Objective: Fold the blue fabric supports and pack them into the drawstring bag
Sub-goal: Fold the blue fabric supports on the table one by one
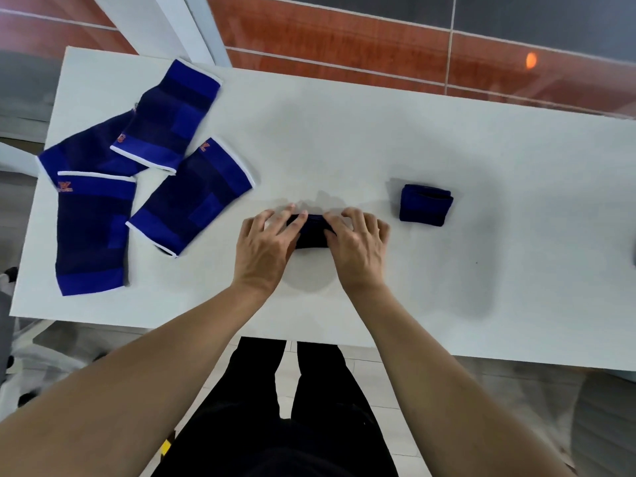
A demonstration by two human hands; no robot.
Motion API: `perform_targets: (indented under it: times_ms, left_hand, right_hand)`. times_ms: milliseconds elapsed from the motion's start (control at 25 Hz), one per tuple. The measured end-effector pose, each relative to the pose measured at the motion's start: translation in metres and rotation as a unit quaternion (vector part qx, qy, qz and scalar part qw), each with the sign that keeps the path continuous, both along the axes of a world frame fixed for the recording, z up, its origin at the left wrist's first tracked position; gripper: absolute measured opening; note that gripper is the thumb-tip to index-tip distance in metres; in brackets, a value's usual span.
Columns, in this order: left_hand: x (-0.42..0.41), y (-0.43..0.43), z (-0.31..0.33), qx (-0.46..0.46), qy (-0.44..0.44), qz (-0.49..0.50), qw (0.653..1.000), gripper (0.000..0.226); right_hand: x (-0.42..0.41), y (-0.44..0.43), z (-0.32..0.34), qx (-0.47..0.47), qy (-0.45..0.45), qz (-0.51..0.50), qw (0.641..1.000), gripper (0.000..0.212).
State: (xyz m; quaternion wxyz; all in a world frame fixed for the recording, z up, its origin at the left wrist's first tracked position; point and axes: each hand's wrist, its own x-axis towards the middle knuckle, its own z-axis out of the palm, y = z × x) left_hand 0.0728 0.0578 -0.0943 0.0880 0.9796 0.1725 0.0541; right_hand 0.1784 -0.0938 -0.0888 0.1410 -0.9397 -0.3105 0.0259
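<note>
Folding is at an early stage. One folded support (pixel 426 203) lies as a small square packet toward the right part of the desk (pixel 344 132), well apart from the hands.

A second support (pixel 311 235) is in work in the middle, near the front edge. It is already reduced to a short dark bundle, and both hands are on it. The left hand (pixel 265 249) covers its left end, with fingers spread and nearly straight, pressing down on the cloth. The right hand (pixel 358 249) covers its right end, with fingers bent over the top. The thumbs are hidden, so I cannot tell if this hand grasps the bundle or only presses it.

Four flat supports (pixel 192 197) wait at the left end of the desk, not yet folded. Two overlap near the far left corner, one lies along the left edge toward the front, and one lies slanted beside it, touching it at a corner.

The bag does not show anywhere, so as far as can be seen nothing is packed. By my judgement one of six pieces is finished and the second is nearly finished. Four pieces are left to fold, and all the packing is left too.
</note>
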Motion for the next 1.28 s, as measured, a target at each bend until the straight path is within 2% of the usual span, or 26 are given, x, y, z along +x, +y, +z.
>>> perform_targets:
  times_ms: [160,400,680,840,960,1040,1280]
  left_hand:
    - [0.002,0.007,-0.001,0.012,0.010,-0.038,0.999,0.040]
    - [0.040,-0.011,-0.003,-0.003,0.020,-0.010,1.000,0.038]
    - [0.124,-0.031,0.010,-0.078,0.091,0.021,0.993,0.038]
    - [0.139,-0.035,0.015,-0.061,0.130,0.020,0.989,0.043]
    - [0.129,-0.036,0.023,-0.067,0.152,0.000,0.986,0.056]
    - [0.107,-0.031,0.031,-0.088,0.140,0.032,0.986,0.062]
    - [0.009,0.014,0.045,-0.089,0.116,0.235,0.961,0.059]
  right_hand:
    - [0.003,0.001,-0.001,0.004,-0.001,0.008,1.000,0.030]
    - [0.006,-0.013,0.002,0.089,-0.035,0.085,0.992,0.043]
    - [0.034,-0.041,0.003,-0.051,0.062,0.036,0.996,0.077]
    - [0.041,-0.044,0.004,-0.080,0.066,0.040,0.994,0.081]
    - [0.042,-0.044,0.007,-0.080,0.064,0.037,0.994,0.076]
    - [0.042,-0.042,0.012,-0.073,0.080,0.032,0.994,0.073]
    - [0.036,-0.043,0.021,-0.031,0.079,0.031,0.996,0.066]
